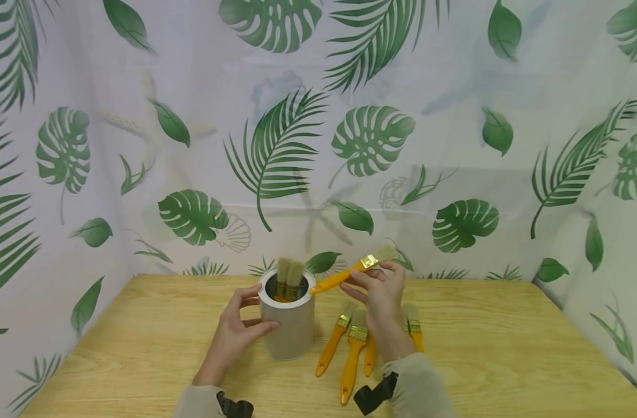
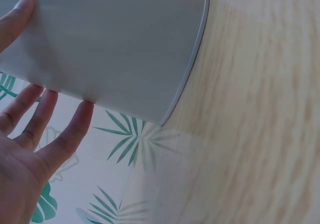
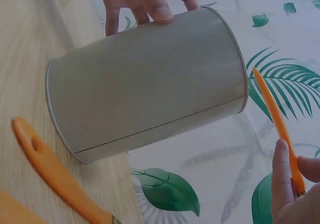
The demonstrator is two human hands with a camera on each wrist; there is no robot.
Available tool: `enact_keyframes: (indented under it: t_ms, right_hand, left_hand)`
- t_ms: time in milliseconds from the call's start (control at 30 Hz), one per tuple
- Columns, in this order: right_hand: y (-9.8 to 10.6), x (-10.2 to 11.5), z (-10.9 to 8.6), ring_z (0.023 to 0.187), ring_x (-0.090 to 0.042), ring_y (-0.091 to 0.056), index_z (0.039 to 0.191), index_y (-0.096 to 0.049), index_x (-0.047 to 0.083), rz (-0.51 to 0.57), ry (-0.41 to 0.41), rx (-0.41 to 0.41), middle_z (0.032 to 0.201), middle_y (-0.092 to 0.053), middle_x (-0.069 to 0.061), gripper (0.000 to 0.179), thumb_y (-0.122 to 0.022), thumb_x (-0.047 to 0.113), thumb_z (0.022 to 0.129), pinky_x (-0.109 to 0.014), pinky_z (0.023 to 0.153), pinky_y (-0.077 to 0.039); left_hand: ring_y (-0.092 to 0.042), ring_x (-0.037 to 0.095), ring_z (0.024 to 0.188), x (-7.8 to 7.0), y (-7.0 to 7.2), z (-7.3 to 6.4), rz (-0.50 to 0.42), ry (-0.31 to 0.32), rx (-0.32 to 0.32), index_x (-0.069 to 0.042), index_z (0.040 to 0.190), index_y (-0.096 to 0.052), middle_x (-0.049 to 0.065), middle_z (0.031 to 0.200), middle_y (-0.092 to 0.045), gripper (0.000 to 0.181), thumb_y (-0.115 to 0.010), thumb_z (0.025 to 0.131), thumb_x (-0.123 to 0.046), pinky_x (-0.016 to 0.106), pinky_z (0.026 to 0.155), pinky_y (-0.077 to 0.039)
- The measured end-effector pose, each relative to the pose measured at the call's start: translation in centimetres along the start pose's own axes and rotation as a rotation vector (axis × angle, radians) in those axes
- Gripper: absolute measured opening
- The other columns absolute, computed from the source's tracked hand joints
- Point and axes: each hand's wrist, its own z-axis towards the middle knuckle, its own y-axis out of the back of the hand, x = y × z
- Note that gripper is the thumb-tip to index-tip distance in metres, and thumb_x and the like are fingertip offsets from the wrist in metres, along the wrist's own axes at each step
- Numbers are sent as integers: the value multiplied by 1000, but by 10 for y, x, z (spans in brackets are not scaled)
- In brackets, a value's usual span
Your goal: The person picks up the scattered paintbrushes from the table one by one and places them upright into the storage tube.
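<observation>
A light grey can (image 1: 289, 334) with a white rim stands upright on the table, two paintbrushes (image 1: 289, 274) in it with bristles up. My left hand (image 1: 236, 325) grips the can from the side, thumb on its near face and fingers round the far side, as the left wrist view shows of the hand (image 2: 35, 144). Between thumb and fingers my right hand (image 1: 383, 296) pinches another paintbrush (image 1: 350, 273) with an orange handle. It is held aslant, bristles up to the right, its handle end close by the can's rim, above the rim's level in the right wrist view.
Several more orange-handled paintbrushes (image 1: 353, 360) lie on the wooden table (image 1: 485, 342) right of the can, some partly hidden under my right hand and forearm. A white leaf-print cloth (image 1: 318, 174) hangs behind the table and along both sides.
</observation>
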Motion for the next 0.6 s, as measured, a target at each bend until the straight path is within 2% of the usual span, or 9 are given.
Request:
enact_keyframes:
  t_ms: [167,333,467,600]
  right_hand:
    - [-10,-4,1,64,-18,-69,120,-24,4,0,9,-7,96,-48,-14,52,-60,-20,91,-35,65,-63]
    - [-20,-8,-1,65,-20,-70,118,-27,4,-24,43,-14,96,-50,-17,50,-62,-20,90,-35,62,-63]
    - [-26,-10,-3,65,-20,-70,115,-28,4,-61,112,-3,95,-52,-17,51,-64,-21,88,-34,60,-63]
    - [-30,-13,-8,68,-17,-67,115,-30,4,-139,216,40,97,-53,-18,52,-64,-23,86,-32,63,-63]
  left_hand:
    - [-52,41,120,-1,-1,-1,2,10,3,0,132,-52,20,146,-48,61,-83,80,7,47,88,-59]
    - [-52,39,120,-1,0,1,19,28,-6,-2,132,-53,18,147,-49,61,-83,79,9,48,89,-59]
    - [-52,40,119,-2,0,1,14,19,-6,-1,132,-53,19,146,-49,61,-83,79,8,48,88,-59]
    - [-52,40,120,-2,-1,0,-2,15,0,-1,132,-53,19,146,-49,61,-83,80,8,48,88,-59]
